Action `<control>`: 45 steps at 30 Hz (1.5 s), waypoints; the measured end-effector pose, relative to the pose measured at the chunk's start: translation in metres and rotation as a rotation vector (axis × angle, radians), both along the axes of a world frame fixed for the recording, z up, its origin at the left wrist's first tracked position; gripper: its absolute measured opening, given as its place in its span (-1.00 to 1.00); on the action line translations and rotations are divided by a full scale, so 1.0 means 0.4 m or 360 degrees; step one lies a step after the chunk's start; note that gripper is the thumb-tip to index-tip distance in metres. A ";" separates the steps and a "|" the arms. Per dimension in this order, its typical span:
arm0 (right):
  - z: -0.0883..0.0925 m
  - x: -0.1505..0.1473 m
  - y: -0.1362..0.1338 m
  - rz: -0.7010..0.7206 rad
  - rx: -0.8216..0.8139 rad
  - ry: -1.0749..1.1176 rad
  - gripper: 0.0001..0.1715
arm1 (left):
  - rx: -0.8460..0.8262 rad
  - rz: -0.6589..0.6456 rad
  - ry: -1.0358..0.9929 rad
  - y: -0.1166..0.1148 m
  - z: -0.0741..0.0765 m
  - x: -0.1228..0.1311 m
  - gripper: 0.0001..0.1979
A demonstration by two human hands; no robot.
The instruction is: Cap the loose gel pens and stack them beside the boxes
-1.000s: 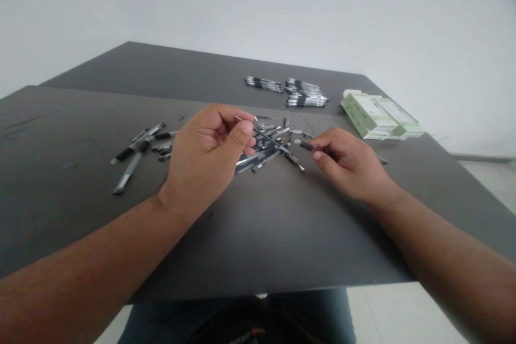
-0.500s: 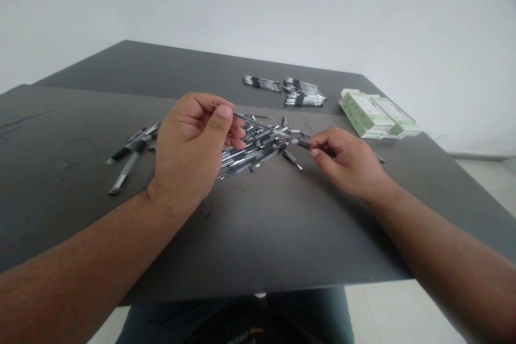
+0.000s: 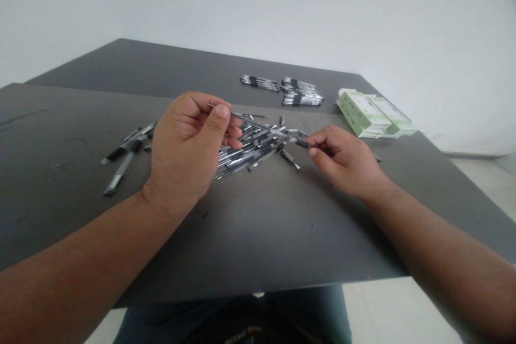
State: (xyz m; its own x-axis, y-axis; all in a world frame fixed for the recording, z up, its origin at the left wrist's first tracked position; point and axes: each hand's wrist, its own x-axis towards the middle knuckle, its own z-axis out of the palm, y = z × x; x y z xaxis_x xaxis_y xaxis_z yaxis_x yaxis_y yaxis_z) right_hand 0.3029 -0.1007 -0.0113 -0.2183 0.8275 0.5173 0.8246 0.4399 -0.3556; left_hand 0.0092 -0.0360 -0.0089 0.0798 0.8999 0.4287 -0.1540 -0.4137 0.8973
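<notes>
Between finger and thumb, my left hand (image 3: 187, 145) pinches a thin dark pen refill (image 3: 255, 122) near its metal tip. The refill slants down to the right above the loose pile. My right hand (image 3: 344, 158) is closed on a clear pen barrel (image 3: 301, 143) with a black grip, its rear part hidden by the fingers. The far end of the refill meets the barrel's opening; whether it is inside, I cannot tell. Below lies a heap of pen refills (image 3: 242, 156), with a black pen cap (image 3: 290, 159) just to its right.
Several pens (image 3: 126, 164) lie left of my left wrist. At the back are bundles of assembled pens (image 3: 302, 99) (image 3: 259, 83). Two green and white boxes (image 3: 363, 113) stand back right. The dark table (image 3: 258, 242) ends close to my lap.
The view has shifted slightly, so everything sits a little further left. Both hands keep the same grips, and the refill and barrel stay nearly end to end.
</notes>
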 end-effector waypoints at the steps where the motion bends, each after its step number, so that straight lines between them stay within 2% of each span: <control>1: 0.001 0.000 0.000 0.0004 0.0000 0.0006 -0.87 | 0.0006 0.0005 0.0026 0.001 -0.001 -0.001 -0.83; 14: -0.001 -0.002 0.000 0.0010 -0.0031 0.0038 -0.87 | 0.0026 -0.0009 0.0015 0.001 -0.009 0.003 -0.82; 19: 0.004 -0.003 -0.002 0.0053 -0.0022 0.0017 -0.86 | 0.0102 -0.0063 0.0283 0.000 -0.009 -0.002 -0.85; 22: 0.007 -0.007 -0.006 0.0101 -0.0034 -0.0006 -0.85 | 0.0169 -0.0166 0.0642 -0.004 -0.007 -0.002 -0.95; 25: 0.010 -0.015 -0.014 0.0200 -0.0031 -0.0037 -0.81 | 0.0286 -0.0200 0.0920 -0.014 -0.009 0.003 -0.91; 29: 0.011 -0.030 -0.027 0.0292 -0.0039 -0.0054 -0.78 | 0.0375 -0.0283 0.1057 -0.032 -0.016 0.011 -0.84; 34: 0.008 -0.033 -0.032 0.0377 -0.0015 -0.0075 -0.79 | 0.0231 -0.0469 0.1024 -0.044 -0.021 0.015 -0.63; 36: 0.008 -0.029 -0.030 0.0391 0.0018 -0.0107 -0.79 | 0.0240 -0.0421 0.1059 -0.046 -0.017 0.014 -0.65; 40: 0.008 -0.022 -0.028 0.0375 0.0053 -0.0136 -0.78 | 0.0397 -0.0277 0.1260 -0.047 -0.001 0.010 -0.83; 45: 0.009 -0.025 -0.029 0.0408 0.0084 -0.0164 -0.80 | 0.0545 -0.0241 0.1431 -0.046 0.006 0.009 -0.85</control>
State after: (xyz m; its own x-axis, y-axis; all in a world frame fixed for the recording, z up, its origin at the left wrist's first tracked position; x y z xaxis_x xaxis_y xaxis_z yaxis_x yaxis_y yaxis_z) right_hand 0.2929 -0.1122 -0.0077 -0.4709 0.7109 0.5224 0.7145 0.6546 -0.2469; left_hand 0.0127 -0.0543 -0.0066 0.6098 0.6912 0.3878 0.4568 -0.7064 0.5406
